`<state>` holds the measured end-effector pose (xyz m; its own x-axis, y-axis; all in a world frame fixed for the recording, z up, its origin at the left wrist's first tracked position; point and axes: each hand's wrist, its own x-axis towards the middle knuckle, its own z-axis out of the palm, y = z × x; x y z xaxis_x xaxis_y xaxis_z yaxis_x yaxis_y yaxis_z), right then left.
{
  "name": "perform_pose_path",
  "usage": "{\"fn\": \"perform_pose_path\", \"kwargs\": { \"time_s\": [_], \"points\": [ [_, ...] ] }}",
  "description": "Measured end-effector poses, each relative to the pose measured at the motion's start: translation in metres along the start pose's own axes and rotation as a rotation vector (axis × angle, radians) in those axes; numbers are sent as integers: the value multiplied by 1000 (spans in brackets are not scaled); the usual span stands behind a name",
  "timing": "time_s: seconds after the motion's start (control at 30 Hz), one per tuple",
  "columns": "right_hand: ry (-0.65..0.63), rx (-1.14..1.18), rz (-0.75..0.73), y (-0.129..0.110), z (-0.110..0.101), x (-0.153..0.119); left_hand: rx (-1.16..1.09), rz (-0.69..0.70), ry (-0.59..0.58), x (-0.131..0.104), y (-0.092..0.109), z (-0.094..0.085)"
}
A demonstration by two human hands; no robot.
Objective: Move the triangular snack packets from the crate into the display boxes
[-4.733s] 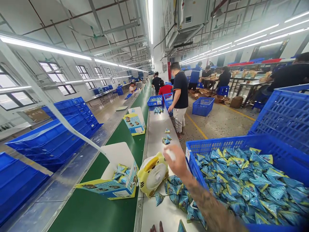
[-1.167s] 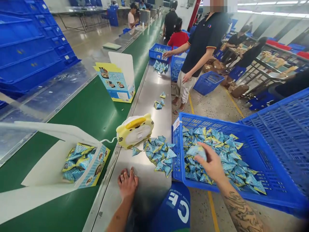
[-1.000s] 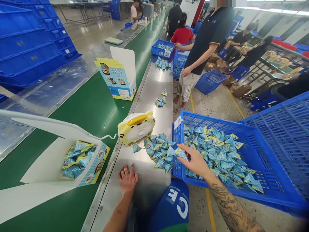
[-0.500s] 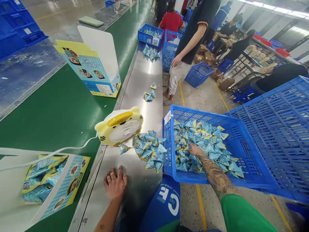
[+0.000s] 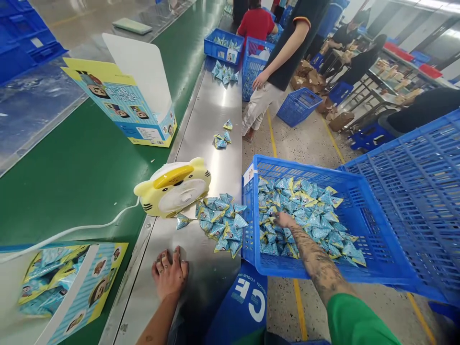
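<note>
My left hand [image 5: 170, 273] rests flat on the steel ledge [image 5: 187, 287], fingers a little spread, holding nothing. My right hand [image 5: 284, 220] reaches into a blue crate [image 5: 323, 167] among many small blue-and-yellow triangular packets [image 5: 316, 225]; its fingertips are partly hidden, so I cannot see whether they grip one. On the ledge between the hands lies a pile of the same packets [image 5: 223, 220], with a single packet [image 5: 183, 221] at its left. A yellow animal-faced fan [image 5: 176, 187] stands behind this pile.
On the green conveyor belt [image 5: 89, 182] stand an upright open carton [image 5: 122, 105] and, nearer, an open carton [image 5: 100, 292] with packets inside. A white cable [image 5: 89, 227] crosses the belt. Loose packets [image 5: 221, 139] lie farther along the ledge. A person [image 5: 283, 62] stands beyond my crate.
My right hand has shifted slightly left among the packets. Both cartons appear a little farther left, and the view has shifted slightly. My left hand stays on the ledge.
</note>
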<state>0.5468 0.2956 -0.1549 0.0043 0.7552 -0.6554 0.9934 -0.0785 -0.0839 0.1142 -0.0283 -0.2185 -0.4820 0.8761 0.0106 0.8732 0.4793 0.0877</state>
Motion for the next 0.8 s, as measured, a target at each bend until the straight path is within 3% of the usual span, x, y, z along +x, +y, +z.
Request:
{"fn": "perform_pose_path", "kwargs": {
  "time_s": [0.07,0.13,0.2,0.3,0.4,0.47,0.53,0.6,0.7,0.8],
  "points": [
    [102,191,-88,-8,-25,-12,-17,6,-1,0,0,0],
    [315,557,-221,-20,-47,-31,-37,13,-5,0,0,-2],
    [425,898,-381,-35,-61,-60,-45,11,-5,0,0,-4],
    [376,1075,-546,-69,-65,-111,-38,-2,-11,-1,1,-7],
    [270,1032,-591,-110,-60,-152,-33,-4,-18,-1,1,-6],
    [144,947,-614,-133,-55,-166,-35,-4,-22,-1,0,-4],
    [85,924,-641,-142,-52,-163,-36,-10,-30,-1,0,-2],
    [137,967,-619,-132,-52,-142,-33,-13,-38,-1,-1,-1],
    [373,909,-388,-88,-52,-86,-30,-16,-46,-1,-1,-2],
    [376,451,-105,-29,-38,-38,-43,-21,-37,-2,0,-3]
  ]
}}
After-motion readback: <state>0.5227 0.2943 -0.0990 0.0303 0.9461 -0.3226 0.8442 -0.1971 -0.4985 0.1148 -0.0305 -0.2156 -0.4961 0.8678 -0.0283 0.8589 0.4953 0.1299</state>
